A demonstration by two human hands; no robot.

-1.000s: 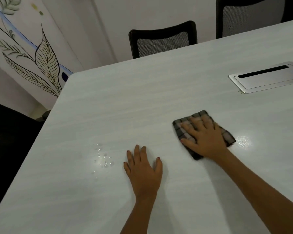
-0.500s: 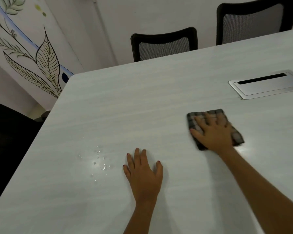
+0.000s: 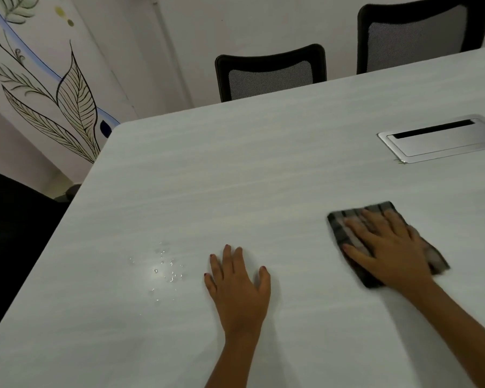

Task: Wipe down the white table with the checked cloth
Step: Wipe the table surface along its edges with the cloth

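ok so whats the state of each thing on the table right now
left hand, flat on the white table, holding nothing
right hand, fingers straight, pressing on the checked cloth
checked cloth, folded, flat on the table under the right hand
water droplets, unwiped, left of the left hand
white table, wet at the droplets
metal hatch, lid down, flush in the table
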